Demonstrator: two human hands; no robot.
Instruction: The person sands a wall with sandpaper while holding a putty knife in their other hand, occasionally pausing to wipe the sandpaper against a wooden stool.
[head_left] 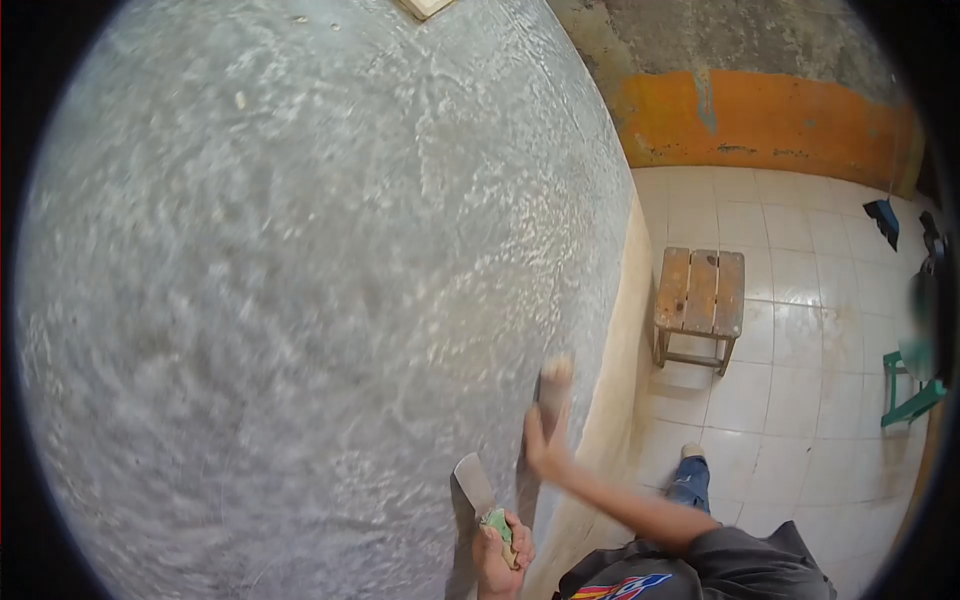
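Observation:
My left hand is wrapped round the green-and-tan handle of a putty knife. The knife's broad metal blade points up and left over a large grey, mottled surface. Farther up and to the right, my right hand is at this surface near its right edge, thumb toward the left. Motion blurs its fingers. A pale, smeared patch shows at its far end, and I cannot make out whether that is fingertips or something held. Dark shadows lie beside both hands.
A pale strip borders the grey surface. To its right, a slatted wooden stool stands on white floor tiles. Farther right are a green stool and a dark blue dustpan-like object. Behind is an orange-painted wall band.

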